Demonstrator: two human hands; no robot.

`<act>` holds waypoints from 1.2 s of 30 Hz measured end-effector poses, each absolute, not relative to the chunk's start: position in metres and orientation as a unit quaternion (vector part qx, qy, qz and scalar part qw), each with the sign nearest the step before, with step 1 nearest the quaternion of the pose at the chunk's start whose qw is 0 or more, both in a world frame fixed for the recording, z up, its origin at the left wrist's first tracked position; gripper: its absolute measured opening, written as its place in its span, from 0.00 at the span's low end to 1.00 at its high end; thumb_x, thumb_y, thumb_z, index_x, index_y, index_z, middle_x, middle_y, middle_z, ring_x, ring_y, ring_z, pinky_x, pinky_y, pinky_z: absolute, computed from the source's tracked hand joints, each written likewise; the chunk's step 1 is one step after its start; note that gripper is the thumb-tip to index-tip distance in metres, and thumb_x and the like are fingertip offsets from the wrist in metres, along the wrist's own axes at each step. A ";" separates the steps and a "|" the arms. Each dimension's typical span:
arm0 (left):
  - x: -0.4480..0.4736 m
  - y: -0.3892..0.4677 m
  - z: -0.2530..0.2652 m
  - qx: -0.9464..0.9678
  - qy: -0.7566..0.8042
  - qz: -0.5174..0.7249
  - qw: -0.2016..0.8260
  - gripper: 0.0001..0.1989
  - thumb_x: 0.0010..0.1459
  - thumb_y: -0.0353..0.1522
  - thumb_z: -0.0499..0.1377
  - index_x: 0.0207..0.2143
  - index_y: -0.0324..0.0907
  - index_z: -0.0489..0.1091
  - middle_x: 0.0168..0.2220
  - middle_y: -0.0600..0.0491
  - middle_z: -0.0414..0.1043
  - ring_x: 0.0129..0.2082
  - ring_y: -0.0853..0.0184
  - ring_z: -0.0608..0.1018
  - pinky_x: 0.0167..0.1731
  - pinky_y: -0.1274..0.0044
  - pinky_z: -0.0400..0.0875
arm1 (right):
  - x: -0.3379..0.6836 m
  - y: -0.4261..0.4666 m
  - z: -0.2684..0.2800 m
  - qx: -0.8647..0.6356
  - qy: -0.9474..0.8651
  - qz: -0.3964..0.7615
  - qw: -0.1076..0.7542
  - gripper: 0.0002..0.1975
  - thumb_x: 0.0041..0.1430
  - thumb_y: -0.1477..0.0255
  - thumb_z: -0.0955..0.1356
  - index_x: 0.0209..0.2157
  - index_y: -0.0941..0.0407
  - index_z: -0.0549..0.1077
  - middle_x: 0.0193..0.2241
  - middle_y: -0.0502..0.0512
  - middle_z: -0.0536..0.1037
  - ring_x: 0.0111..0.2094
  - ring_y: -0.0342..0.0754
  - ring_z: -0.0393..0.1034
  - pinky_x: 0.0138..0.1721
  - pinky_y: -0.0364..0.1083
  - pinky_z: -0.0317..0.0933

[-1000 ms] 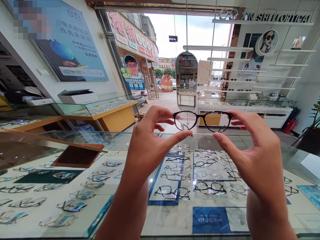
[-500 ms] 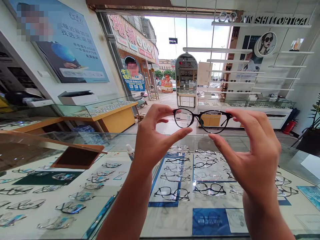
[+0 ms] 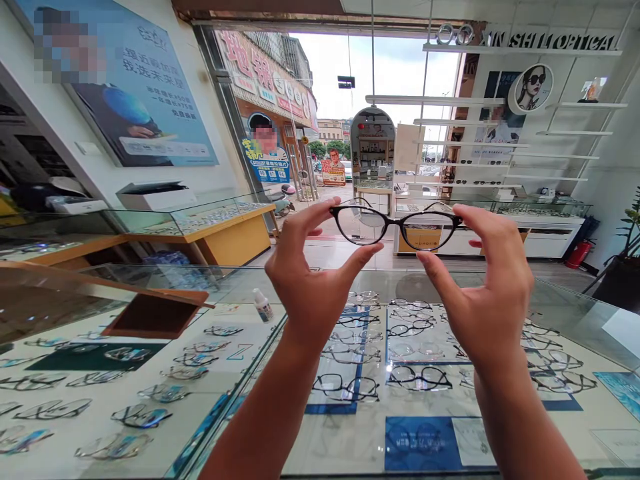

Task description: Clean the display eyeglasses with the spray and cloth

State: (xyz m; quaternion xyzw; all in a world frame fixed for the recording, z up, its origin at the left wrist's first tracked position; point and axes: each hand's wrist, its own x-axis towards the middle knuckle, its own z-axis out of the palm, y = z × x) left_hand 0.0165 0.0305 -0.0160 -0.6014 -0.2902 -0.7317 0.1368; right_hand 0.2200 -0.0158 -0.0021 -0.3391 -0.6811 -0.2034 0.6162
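A pair of black-framed eyeglasses (image 3: 394, 221) is held up level above the glass display counter, lenses facing me. My left hand (image 3: 311, 267) grips the left end of the frame, its index finger at the upper corner and its thumb along the lower rim. On the other side, my right hand (image 3: 487, 273) pinches the right end the same way, thumb under the right lens. Behind the rims the temple arms show in part, curving away. Beneath my hands lie rows of eyeglasses in the counter, among them a black pair (image 3: 420, 378).
The glass counter (image 3: 240, 277) spans the front. A small white spray bottle (image 3: 263, 305) stands on it, left of my forearm, and a brown-framed tray or mirror (image 3: 159, 312) lies farther left. Beyond are a standing mirror (image 3: 373, 160), other showcases and a red fire extinguisher (image 3: 580, 255).
The eyeglasses have turned from a tilted, angled pose to level and more square to me. Both hands have moved with them, the right one leftward. More of the spray bottle shows.
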 end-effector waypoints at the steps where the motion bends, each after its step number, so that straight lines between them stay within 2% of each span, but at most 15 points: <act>1: 0.017 0.031 -0.017 -0.596 -0.293 -0.732 0.151 0.34 0.51 0.44 0.78 0.57 0.49 0.73 0.55 0.49 0.79 0.58 0.53 0.81 0.53 0.63 0.79 | 0.220 -0.015 -0.003 -0.345 -0.681 -0.191 0.617 0.24 0.68 0.64 0.72 0.63 0.47 0.72 0.59 0.60 0.78 0.61 0.63 0.72 0.63 0.66 0.68; 5: 0.016 0.032 -0.018 -0.588 -0.301 -0.729 0.177 0.34 0.52 0.44 0.78 0.58 0.50 0.73 0.55 0.49 0.79 0.58 0.53 0.81 0.55 0.61 0.79 | 0.219 -0.013 -0.004 -0.355 -0.681 -0.144 0.624 0.22 0.69 0.62 0.72 0.62 0.46 0.73 0.59 0.58 0.80 0.60 0.61 0.74 0.62 0.65 0.70; 10: 0.017 0.036 -0.020 -0.594 -0.301 -0.726 0.172 0.34 0.53 0.44 0.77 0.60 0.50 0.71 0.58 0.48 0.78 0.63 0.51 0.78 0.61 0.57 0.77 | 0.217 -0.012 -0.003 -0.344 -0.657 -0.093 0.665 0.16 0.71 0.63 0.70 0.57 0.46 0.78 0.56 0.55 0.82 0.57 0.57 0.78 0.57 0.60 0.75; 17: 0.018 0.037 -0.019 -0.604 -0.297 -0.717 0.179 0.35 0.53 0.45 0.77 0.60 0.51 0.71 0.57 0.49 0.79 0.62 0.51 0.79 0.64 0.56 0.76 | 0.218 -0.007 -0.003 -0.313 -0.621 -0.019 0.719 0.12 0.73 0.64 0.69 0.51 0.49 0.83 0.51 0.55 0.85 0.54 0.54 0.80 0.56 0.57 0.75; 25: 0.019 0.034 -0.018 -0.609 -0.281 -0.732 0.121 0.33 0.52 0.45 0.77 0.58 0.52 0.73 0.57 0.49 0.79 0.63 0.50 0.78 0.65 0.54 0.75 | 0.222 -0.002 -0.001 -0.273 -0.617 0.079 0.734 0.08 0.69 0.64 0.72 0.46 0.50 0.83 0.47 0.54 0.87 0.48 0.51 0.83 0.53 0.55 0.78; 31: 0.021 0.033 -0.016 -0.612 -0.273 -0.736 0.095 0.32 0.52 0.44 0.78 0.57 0.50 0.73 0.56 0.49 0.79 0.63 0.51 0.79 0.63 0.56 0.76 | 0.225 0.001 0.001 -0.256 -0.621 0.146 0.726 0.09 0.69 0.62 0.73 0.45 0.50 0.83 0.45 0.54 0.87 0.44 0.50 0.83 0.50 0.54 0.79; 36: 0.021 0.031 -0.012 -0.631 -0.255 -0.731 0.046 0.31 0.53 0.44 0.77 0.56 0.51 0.73 0.54 0.49 0.80 0.58 0.53 0.82 0.61 0.58 0.78 | 0.226 0.004 0.000 -0.252 -0.616 0.160 0.729 0.10 0.68 0.60 0.73 0.44 0.50 0.82 0.42 0.53 0.86 0.43 0.50 0.83 0.49 0.53 0.79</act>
